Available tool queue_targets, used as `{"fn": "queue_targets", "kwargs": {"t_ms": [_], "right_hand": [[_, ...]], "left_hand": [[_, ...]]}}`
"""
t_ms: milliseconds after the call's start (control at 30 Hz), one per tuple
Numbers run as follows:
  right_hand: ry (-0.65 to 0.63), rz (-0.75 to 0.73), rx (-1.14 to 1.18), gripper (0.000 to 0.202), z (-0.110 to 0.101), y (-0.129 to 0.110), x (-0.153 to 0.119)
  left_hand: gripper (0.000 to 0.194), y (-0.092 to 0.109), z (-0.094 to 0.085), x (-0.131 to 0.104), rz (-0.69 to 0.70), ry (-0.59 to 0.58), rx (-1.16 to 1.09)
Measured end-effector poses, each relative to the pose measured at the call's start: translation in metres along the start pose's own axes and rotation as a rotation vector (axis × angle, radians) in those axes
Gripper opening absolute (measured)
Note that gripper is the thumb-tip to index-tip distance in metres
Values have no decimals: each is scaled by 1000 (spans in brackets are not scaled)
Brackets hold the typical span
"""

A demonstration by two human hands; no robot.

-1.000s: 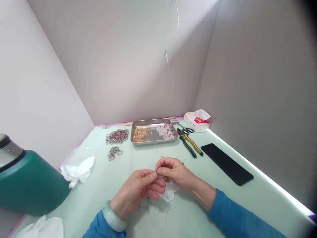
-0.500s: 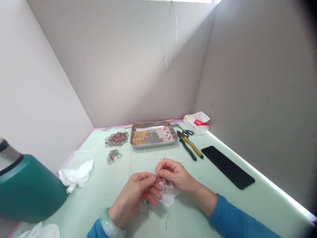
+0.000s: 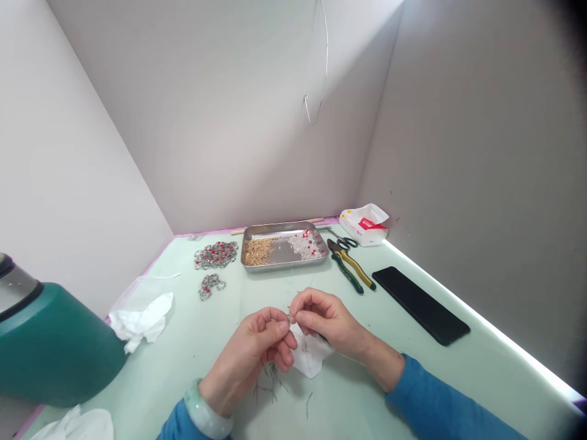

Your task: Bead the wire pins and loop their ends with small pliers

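My left hand and my right hand meet above the middle of the table, thumb and forefinger pinched on each. A thin thread or wire shows faintly at my right fingertips. What lies between my left fingertips is too small to make out. Beneath and beside the hands is a crumpled white tissue. Several thin dark pins or wire pieces lie below my left hand. Beyond the hands stands a metal tray with gold beads at its left and pale, red and purple beads at its right.
Right of the tray lie pliers, scissors, a white tissue box and a black phone. Two heaps of chains with red beads sit to the left. A green bottle and white tissues occupy the left edge.
Both hands stay pinched together with slight finger shifts. The thin strand that rose above my right hand no longer stands out there. The view has tilted slightly.
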State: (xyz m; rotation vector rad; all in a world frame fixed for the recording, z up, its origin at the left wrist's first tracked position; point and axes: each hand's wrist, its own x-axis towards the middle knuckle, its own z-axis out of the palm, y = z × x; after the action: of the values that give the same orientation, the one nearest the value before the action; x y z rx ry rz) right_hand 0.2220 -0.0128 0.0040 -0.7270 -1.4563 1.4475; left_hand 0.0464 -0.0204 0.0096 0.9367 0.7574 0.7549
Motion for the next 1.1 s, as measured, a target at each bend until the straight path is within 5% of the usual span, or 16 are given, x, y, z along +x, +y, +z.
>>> {"fn": "queue_targets", "kwargs": {"t_ms": [767,1100], "right_hand": [[20,-104,218,12,4,9,-1],[66,-50,90,13,2,7,1]], "left_hand": [[11,3,4,-5,82,-54,-26],[12,7,5,-6,-4,-18,95]]}}
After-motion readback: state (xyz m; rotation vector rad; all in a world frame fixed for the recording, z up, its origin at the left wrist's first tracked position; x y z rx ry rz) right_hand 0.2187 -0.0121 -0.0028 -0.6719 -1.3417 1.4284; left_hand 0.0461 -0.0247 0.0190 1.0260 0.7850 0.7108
